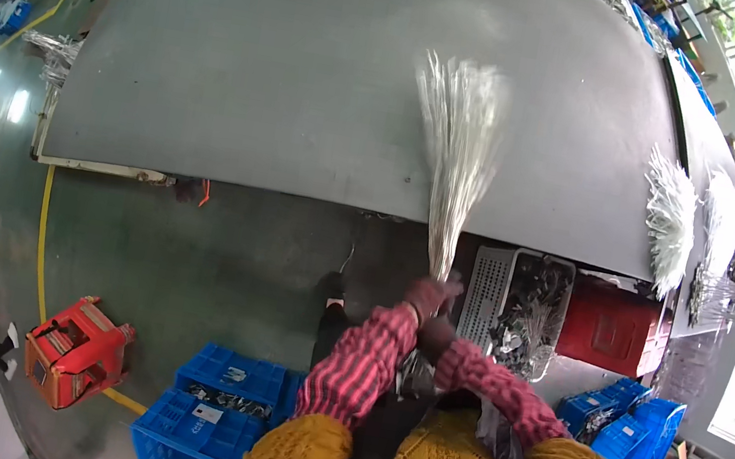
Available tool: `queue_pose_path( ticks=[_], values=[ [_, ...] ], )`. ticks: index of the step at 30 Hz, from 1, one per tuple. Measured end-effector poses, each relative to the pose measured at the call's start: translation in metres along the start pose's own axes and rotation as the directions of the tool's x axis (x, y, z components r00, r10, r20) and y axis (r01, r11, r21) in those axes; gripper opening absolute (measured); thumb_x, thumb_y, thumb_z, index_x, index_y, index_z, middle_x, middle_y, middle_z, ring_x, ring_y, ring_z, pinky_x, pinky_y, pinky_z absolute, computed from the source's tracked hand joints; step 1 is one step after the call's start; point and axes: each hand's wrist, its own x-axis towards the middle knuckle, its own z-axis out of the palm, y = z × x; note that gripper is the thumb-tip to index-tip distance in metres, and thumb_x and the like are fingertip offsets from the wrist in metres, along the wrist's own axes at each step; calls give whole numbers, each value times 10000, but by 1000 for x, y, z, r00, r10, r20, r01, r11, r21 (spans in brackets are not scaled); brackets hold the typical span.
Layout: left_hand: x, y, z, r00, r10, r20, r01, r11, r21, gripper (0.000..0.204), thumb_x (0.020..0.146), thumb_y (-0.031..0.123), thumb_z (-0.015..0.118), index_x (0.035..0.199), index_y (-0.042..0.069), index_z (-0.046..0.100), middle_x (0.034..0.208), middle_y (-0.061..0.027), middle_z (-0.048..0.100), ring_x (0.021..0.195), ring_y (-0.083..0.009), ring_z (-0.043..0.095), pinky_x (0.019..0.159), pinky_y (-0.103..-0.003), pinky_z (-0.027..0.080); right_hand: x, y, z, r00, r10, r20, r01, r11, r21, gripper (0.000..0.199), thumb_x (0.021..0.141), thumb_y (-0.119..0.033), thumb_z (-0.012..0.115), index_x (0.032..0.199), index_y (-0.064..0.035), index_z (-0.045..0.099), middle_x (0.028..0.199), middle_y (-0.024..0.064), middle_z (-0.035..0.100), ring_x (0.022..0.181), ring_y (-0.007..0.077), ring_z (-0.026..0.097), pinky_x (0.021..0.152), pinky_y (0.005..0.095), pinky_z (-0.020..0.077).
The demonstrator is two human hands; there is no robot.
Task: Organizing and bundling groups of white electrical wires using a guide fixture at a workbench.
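A long bundle of thin whitish wires (461, 148) fans out over the near edge of the grey table (297, 72), its far ends loose and slightly blurred. Where it narrows in front of the table edge, my left hand (426, 298), gloved, is closed around it. Just below, my gloved right hand (438, 338) is closed at the bundle's lower end, close against the left one. The fingers of the right hand are partly hidden. Below my hands, the bundle's tail is hard to make out.
A grey crate (486, 298) of dark connector-like pieces and a red bin (610, 321) stand to the right. More wire bundles (670, 222) lie at the table's right edge. Blue crates (196, 439) stand at lower left, blue bins (621, 428) at right. A red stool (77, 354) stands farther left.
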Motion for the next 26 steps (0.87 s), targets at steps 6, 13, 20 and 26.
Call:
queue_pose_path(
  ticks=[6,13,20,26],
  values=[
    [-79,137,-50,979,163,122,-101,909,-406,143,801,172,739,785,33,711,499,-25,527,431,-89,487,433,-272,383,-89,-152,-40,635,-94,767,217,974,-60,898,784,-242,799,1503,-122,274,1481,95,395,1333,213,427,1130,385,339],
    [-164,309,-17,253,960,123,-967,256,-11,375,806,177,702,1141,52,589,824,-78,672,660,-225,631,673,-380,540,18,-34,-229,790,-505,347,602,747,-282,561,823,-290,739,1321,-140,529,1384,72,507,1192,212,541,1029,405,437],
    [-45,70,-24,944,-167,284,268,891,-367,219,888,278,647,872,65,694,559,-5,560,470,-133,548,428,-296,423,26,56,-43,958,-229,175,287,708,-645,850,717,-319,833,1431,-132,412,1375,105,435,1198,234,517,1103,421,374],
    [-61,174,-44,962,272,23,-262,943,-203,217,823,279,714,722,92,669,574,-36,571,415,-158,524,404,-314,406,-46,-92,-45,773,-240,588,627,141,-766,688,824,-382,727,1420,-134,489,1566,128,280,1377,268,398,1169,423,285]
  ],
)
